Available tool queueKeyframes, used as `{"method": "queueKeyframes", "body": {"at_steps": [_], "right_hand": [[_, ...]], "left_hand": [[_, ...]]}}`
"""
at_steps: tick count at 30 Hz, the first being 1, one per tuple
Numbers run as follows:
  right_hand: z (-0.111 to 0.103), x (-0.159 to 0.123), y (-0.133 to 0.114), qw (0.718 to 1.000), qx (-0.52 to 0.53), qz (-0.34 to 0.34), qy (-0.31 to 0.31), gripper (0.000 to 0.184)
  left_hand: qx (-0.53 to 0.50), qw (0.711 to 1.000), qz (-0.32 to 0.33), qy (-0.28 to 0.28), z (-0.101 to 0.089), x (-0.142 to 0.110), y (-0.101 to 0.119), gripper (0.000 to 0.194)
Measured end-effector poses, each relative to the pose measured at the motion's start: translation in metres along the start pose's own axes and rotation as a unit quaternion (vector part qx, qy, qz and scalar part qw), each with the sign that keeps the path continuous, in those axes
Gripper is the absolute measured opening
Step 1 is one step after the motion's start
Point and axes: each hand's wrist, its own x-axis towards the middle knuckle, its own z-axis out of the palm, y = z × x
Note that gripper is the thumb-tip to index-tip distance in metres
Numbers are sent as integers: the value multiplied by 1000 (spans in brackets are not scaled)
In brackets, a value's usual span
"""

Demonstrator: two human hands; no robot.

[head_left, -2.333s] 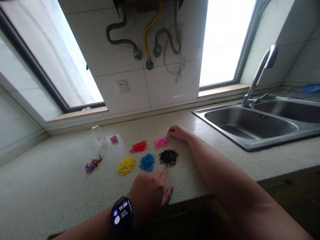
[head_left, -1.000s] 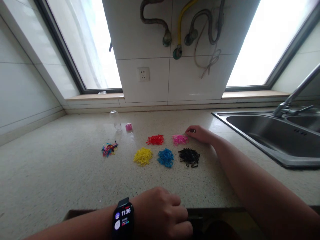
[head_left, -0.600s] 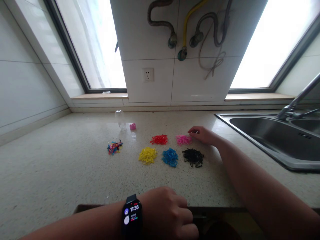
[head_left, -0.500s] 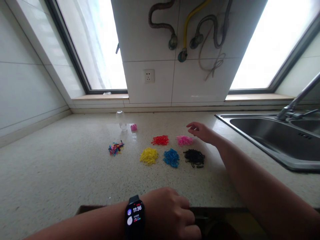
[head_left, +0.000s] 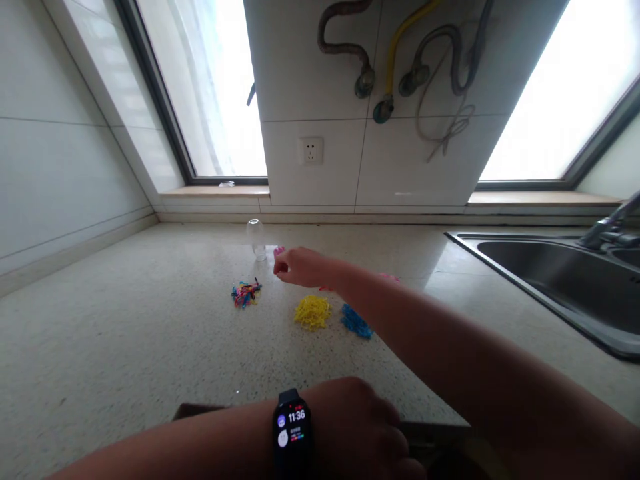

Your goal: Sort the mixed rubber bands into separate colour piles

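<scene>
Right hand [head_left: 301, 267]: grip curled, cannot tell if holding. Mixed bands [head_left: 245, 294] nearer left edge of surface [head_left: 150, 333] than yellow heap [head_left: 313, 313], blue heap [head_left: 356, 323]; gaps presumably keep colours separate. Left hand [head_left: 363, 427] at front edge, grip unclear.

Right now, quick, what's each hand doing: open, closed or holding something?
Left hand: curled, palm hidden; can't tell if it holds anything.
Right hand: closed, near the pink object; contents can't be told.

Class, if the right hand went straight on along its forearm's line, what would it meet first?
Probably the small pink object by the right hand, then the clear container; depth is unclear, so it might pass over.
</scene>
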Motion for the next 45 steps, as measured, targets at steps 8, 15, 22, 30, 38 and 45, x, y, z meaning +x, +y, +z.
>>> {"method": "queueKeyframes", "body": {"at_steps": [8,15,22,30,38,45], "right_hand": [[32,50,-7,992,-86,49,-81,24],[44,67,-2,991,-91,38,-90,25],[51,70,-1,994,-38,52,-91,23],[52,66,-5,996,-34,48,-73,22],[51,53,1,999,-15,24,-40,19],[42,31,10,999,11,30,-19,17]], "left_hand": [[-10,1000,-9,-7,2,1,-3,9],[-8,1000,-12,5,2,0,-3,5],[-22,1000,-17,-12,0,1,-3,7],[-25,999,-21,2,3,-1,-4,9],[-15,1000,-20,-5,3,-1,-3,9],[-14,1000,-13,-12,3,0,-3,8]]}}
